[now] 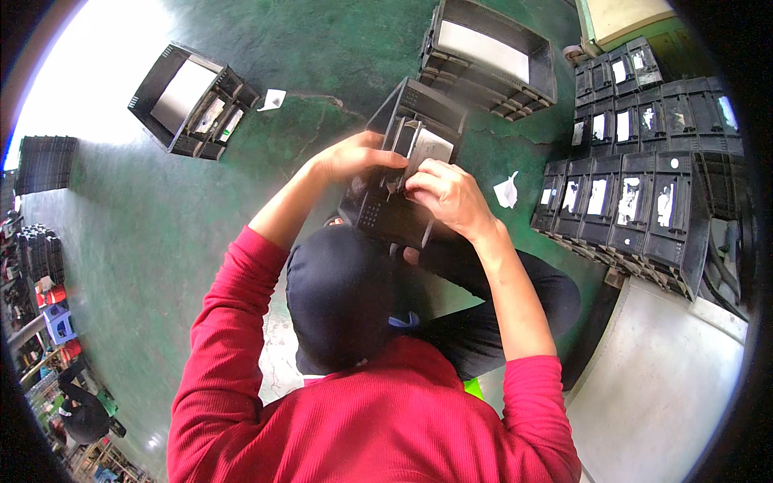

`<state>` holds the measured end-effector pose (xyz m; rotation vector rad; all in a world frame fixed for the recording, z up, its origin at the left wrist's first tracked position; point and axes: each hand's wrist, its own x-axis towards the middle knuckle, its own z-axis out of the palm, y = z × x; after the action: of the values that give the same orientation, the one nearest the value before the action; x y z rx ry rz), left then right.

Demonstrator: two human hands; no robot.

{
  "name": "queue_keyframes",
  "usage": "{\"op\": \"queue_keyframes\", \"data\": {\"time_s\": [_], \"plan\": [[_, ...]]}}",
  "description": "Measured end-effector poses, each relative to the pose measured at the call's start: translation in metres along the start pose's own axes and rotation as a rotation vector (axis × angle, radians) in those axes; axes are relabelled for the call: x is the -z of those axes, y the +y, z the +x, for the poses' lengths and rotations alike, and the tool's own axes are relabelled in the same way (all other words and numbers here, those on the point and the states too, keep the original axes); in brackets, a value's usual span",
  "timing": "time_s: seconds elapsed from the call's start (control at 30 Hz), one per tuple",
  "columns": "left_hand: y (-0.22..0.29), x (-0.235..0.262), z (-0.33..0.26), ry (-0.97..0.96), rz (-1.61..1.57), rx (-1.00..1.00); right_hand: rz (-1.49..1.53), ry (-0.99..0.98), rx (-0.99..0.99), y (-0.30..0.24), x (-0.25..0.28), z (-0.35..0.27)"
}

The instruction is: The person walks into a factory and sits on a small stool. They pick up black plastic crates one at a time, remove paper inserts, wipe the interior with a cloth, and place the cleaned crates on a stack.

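A black plastic crate point(394, 217) stands tilted in front of my crossed legs, one side facing me. On that side is a white paper label point(435, 146). My left hand point(354, 158) is closed round the crate's left edge, its thumb reaching across toward the label. The fingers of my right hand point(452, 193) are pinched together at the label's lower edge, close to my left thumb. Part of the label is covered by my right hand, and its fingertips are partly hidden.
Another black crate point(487, 68) with a white panel inside sits beyond mine. A smaller-looking crate point(181, 101) lies far left. Paper scraps point(506, 191) are on the green floor point(161, 266). Stacked crates point(628, 193) stand right, near a pale metal surface point(660, 378).
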<state>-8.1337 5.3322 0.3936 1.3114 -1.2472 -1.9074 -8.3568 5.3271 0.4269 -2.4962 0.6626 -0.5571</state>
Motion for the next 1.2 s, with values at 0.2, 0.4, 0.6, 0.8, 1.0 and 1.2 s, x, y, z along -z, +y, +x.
{"op": "queue_keyframes", "data": {"time_s": [0.2,0.4,0.6,0.8,1.0,1.2], "plan": [[-0.002,0.003,0.003,0.009,0.066,0.079,-0.136,0.000,0.137,-0.009,-0.003,-0.005],[0.001,0.005,0.002,0.015,0.083,0.095,-0.287,0.006,0.250,0.000,-0.002,-0.003],[-0.010,0.006,0.008,-0.037,-0.003,0.059,-0.090,0.298,-0.041,0.009,0.012,-0.008],[-0.011,0.006,0.008,-0.095,0.000,0.072,-0.080,0.171,-0.169,-0.021,-0.009,-0.019],[-0.005,0.004,0.004,-0.069,-0.035,0.043,-0.163,0.133,-0.235,-0.025,-0.013,-0.013],[0.006,-0.003,-0.002,0.026,0.069,-0.054,-0.263,0.209,-0.290,-0.037,-0.023,-0.011]]}}
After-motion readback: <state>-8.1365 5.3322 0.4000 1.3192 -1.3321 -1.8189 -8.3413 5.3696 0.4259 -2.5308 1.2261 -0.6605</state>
